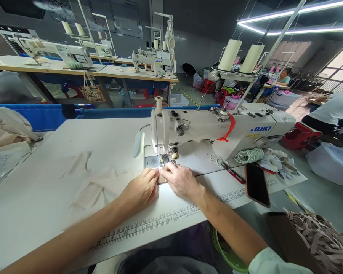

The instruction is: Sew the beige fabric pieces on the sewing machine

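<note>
A white sewing machine (200, 125) stands on the white table (103, 131). Just in front of its needle area, a small beige fabric piece (162, 179) lies between my hands. My left hand (141, 187) has its fingers curled and pressed together at the fabric's left edge. Opposite it, my right hand (180, 179) holds the fabric from the right, fingertips near the presser foot (163, 160). Both hands meet at the fabric's top edge. Sheer pale fabric pieces (88, 196) are spread on the table at the left.
Right of the machine lie scissors (231, 172), a phone (257, 184), coiled pale cord (249, 155) and fabric scraps (280, 161). A ruler strip (160, 220) runs along the front edge. Beige cloth (8, 125) is heaped at far left. A box of strips (322, 241) stands lower right.
</note>
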Action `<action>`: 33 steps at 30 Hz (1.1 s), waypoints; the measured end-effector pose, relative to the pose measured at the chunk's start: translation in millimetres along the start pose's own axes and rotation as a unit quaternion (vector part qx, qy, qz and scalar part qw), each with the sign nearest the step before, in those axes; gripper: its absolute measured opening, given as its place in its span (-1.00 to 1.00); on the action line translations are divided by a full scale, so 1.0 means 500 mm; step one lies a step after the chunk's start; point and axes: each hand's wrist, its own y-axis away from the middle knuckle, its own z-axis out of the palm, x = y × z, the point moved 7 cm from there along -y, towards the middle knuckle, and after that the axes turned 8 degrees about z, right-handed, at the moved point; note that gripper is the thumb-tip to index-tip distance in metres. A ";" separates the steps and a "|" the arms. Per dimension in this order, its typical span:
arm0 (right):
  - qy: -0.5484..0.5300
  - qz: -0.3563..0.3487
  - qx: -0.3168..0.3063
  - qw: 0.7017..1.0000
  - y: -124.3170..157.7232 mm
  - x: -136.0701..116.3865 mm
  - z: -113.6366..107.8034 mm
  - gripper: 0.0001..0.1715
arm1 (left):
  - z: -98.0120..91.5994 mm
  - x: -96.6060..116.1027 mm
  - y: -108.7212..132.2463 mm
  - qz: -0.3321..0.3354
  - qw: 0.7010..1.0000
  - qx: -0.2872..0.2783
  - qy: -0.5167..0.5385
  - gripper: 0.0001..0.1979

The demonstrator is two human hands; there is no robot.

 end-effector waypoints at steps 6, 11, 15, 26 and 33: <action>-0.013 0.110 0.007 0.994 -0.006 0.065 -0.012 -0.54 | 0.025 -0.023 -0.013 -0.032 0.999 -0.036 -0.014 -0.69; -0.027 0.132 0.011 0.991 -0.007 0.083 -0.014 -0.58 | 0.044 -0.037 -0.021 -0.030 0.998 -0.055 -0.030 -0.69; -0.019 0.137 -0.011 0.990 -0.008 0.080 -0.012 -0.59 | 0.043 -0.036 -0.029 -0.019 0.998 -0.042 -0.046 -0.68; -0.103 0.189 0.038 0.976 -0.017 0.096 -0.011 -0.72 | 0.031 -0.030 -0.029 -0.002 0.999 0.009 -0.046 -0.66; -0.144 0.252 0.045 0.956 -0.060 0.130 -0.018 -0.78 | 0.029 -0.033 -0.027 0.009 0.999 0.018 -0.044 -0.67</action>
